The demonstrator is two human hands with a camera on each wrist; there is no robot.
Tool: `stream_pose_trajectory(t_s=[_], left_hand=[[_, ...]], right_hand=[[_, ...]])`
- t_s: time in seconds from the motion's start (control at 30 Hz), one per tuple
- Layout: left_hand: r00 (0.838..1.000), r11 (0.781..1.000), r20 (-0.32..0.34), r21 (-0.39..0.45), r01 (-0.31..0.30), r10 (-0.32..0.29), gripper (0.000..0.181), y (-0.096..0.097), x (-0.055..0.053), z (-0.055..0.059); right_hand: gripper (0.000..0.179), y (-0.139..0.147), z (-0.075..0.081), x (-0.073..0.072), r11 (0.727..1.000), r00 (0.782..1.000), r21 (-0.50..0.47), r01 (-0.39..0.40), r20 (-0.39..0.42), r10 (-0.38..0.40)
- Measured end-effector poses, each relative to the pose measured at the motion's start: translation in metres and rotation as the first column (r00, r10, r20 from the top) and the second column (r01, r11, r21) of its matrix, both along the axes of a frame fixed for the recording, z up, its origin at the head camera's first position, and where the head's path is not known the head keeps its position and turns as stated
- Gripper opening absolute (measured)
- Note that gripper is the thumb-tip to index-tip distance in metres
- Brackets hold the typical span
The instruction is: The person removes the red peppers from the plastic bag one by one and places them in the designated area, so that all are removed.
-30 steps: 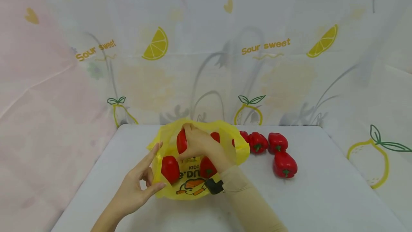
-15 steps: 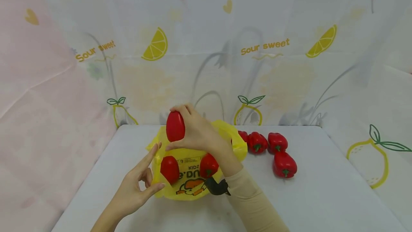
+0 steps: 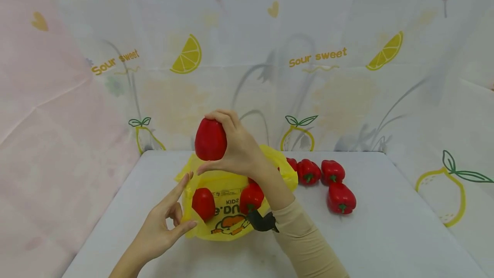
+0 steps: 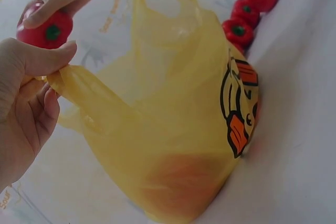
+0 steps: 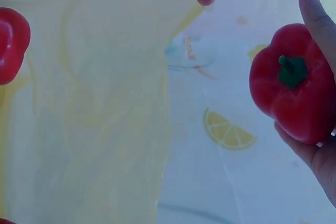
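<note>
My right hand grips a red bell pepper above the mouth of a yellow plastic bag. In the right wrist view, the green stem of this bell pepper shows, with fingers and thumb on either side. The left hand pinches the bag's left edge; up close in the left wrist view, its thumb presses on the yellow plastic. Inside the bag lie a red pepper at the left and another red pepper at the right. Part of the bag's inside is hidden behind my right forearm.
Several red bell peppers stand on the white table right of the bag, among them a front pepper and a back pepper. A printed cloth hangs behind the table. A black strap-like piece is at my right wrist.
My right hand has come up out of the bag with the red bell pepper and now holds it above the opening. The left hand has stayed at the bag's edge.
</note>
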State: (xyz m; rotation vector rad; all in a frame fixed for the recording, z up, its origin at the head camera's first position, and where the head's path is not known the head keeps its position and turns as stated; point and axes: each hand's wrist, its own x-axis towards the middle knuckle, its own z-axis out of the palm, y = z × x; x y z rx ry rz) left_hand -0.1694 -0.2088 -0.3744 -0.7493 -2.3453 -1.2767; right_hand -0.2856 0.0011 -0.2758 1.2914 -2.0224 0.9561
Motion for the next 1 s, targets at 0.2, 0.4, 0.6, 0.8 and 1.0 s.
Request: stream_pose_trajectory(t_s=[0.2,0.4,0.6,0.8,1.0], left_hand=[[1.000,1.000,-0.017,-0.003,0.005,-0.005,0.102,0.000,-0.001,-0.001],[1.000,1.000,-0.029,-0.001,0.011,-0.011,0.102,0.000,-0.002,-0.002],[0.999,1.000,-0.033,-0.007,0.005,-0.005,0.102,0.000,-0.003,-0.004],[0.999,1.000,-0.035,-0.007,0.017,-0.017,0.101,0.001,-0.004,-0.003],[0.999,1.000,-0.033,-0.007,0.022,-0.022,0.102,0.002,-0.005,-0.003]], right_hand=[[0.096,0.002,0.003,0.002,1.000,0.999,-0.012,-0.004,-0.044,0.004],[0.097,0.006,0.009,0.006,0.999,0.998,-0.034,-0.012,-0.058,0.010],[0.097,0.013,0.015,0.010,0.997,0.998,-0.064,-0.046,-0.051,0.043],[0.098,0.020,0.018,0.013,0.995,0.998,-0.077,-0.056,-0.044,0.052],[0.099,0.028,0.019,0.014,0.996,0.998,-0.084,-0.040,-0.057,0.035]])
